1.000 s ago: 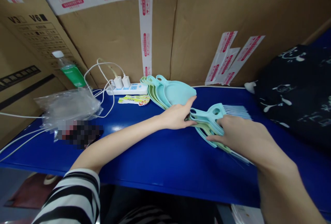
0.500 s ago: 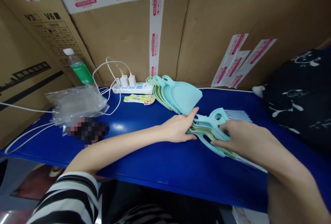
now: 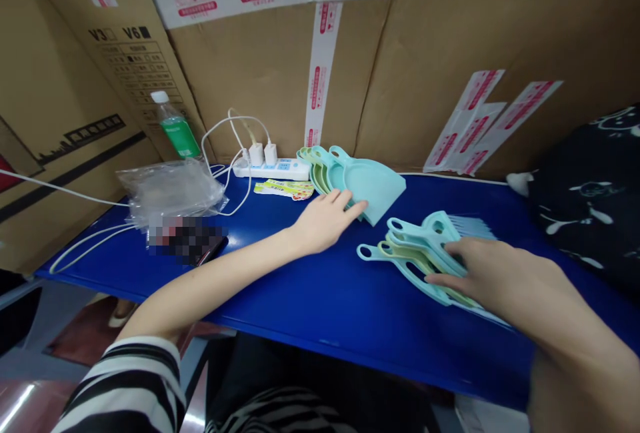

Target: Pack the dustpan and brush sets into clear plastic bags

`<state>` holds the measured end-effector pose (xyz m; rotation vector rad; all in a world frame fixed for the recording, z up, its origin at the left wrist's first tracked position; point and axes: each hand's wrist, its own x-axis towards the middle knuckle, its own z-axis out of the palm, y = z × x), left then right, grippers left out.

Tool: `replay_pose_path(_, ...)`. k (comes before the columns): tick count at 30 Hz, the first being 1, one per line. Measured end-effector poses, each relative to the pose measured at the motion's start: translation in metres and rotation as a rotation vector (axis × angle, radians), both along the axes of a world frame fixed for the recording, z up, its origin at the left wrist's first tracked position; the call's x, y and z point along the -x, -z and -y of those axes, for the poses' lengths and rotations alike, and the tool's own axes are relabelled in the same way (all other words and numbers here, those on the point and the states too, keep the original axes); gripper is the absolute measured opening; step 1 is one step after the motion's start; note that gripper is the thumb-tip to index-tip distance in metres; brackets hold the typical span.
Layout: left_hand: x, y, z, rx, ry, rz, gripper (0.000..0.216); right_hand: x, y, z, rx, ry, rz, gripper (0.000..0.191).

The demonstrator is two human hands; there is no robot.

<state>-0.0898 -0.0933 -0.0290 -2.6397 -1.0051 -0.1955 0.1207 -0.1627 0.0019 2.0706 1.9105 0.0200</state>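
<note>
A stack of small dustpans [image 3: 376,183], light blue and green, lies near the cardboard at the table's middle. My left hand [image 3: 324,221] is at the near side of this stack, thumb stretched out and fingers apart; its fingertips overlap the pans, and I cannot tell whether they press on them. To the right, several hand brushes [image 3: 419,235] in light blue and green lie loosely stacked, handles pointing left. My right hand [image 3: 495,274] grips the brushes around their heads, with thumb on the near side and fingers over the top. Its palm hides part of the bristles.
Behind the blue table [image 3: 300,293] stand large taped cardboard boxes [image 3: 260,66]. A white power strip [image 3: 290,169] with plugs and cables, colourful paper strips [image 3: 285,189], a clear plastic bag [image 3: 170,189] and a bottle [image 3: 180,134] are at left. Dark patterned fabric [image 3: 590,199] lies right.
My left hand has left the brush handles and moved up and left to the dustpans. The brush handles are now uncovered and slightly spread. My right hand stays on the brushes. The view has shifted.
</note>
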Motion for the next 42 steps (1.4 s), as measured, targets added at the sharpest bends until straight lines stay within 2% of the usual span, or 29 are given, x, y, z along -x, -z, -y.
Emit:
replay_pose_path(2,0.006,0.000,-0.009,-0.069,-0.011,-0.076,0.048,0.002,0.001,0.004,-0.042,-0.006,0.036,0.017)
replay_pose_path(6,0.002,0.003,-0.024,-0.153,0.071,-0.206,0.049,0.002,0.008,0.012,-0.152,-0.075,0.049,0.018)
replay_pose_path(11,-0.013,0.009,-0.035,-0.147,0.075,-0.266,0.040,-0.008,0.025,0.015,-0.336,-0.295,0.013,0.017)
replay_pose_path(16,-0.021,0.012,-0.041,-0.155,0.065,-0.254,0.034,-0.024,0.043,0.015,-0.658,-0.645,-0.001,0.040)
replay_pose_path(18,-0.023,0.012,-0.042,-0.161,0.065,-0.247,0.034,-0.025,0.045,0.015,-0.719,-0.719,0.011,0.047)
replay_pose_path(21,-0.026,0.013,-0.045,-0.172,0.059,-0.232,0.032,-0.023,0.043,0.016,-0.758,-0.722,0.029,0.050)
replay_pose_path(25,-0.032,0.015,-0.047,-0.186,0.042,-0.207,0.028,-0.016,0.040,0.019,-0.752,-0.631,0.060,0.046)
replay_pose_path(32,-0.037,0.015,-0.046,-0.190,0.035,-0.185,0.027,-0.009,0.038,0.022,-0.730,-0.561,0.046,0.026)
replay_pose_path(39,-0.034,0.009,-0.039,-0.171,0.033,-0.194,0.032,-0.009,0.039,0.020,-0.747,-0.584,0.064,0.035)
replay_pose_path(42,-0.033,0.005,-0.035,-0.168,0.040,-0.197,0.033,-0.010,0.041,0.018,-0.776,-0.585,0.043,0.033)
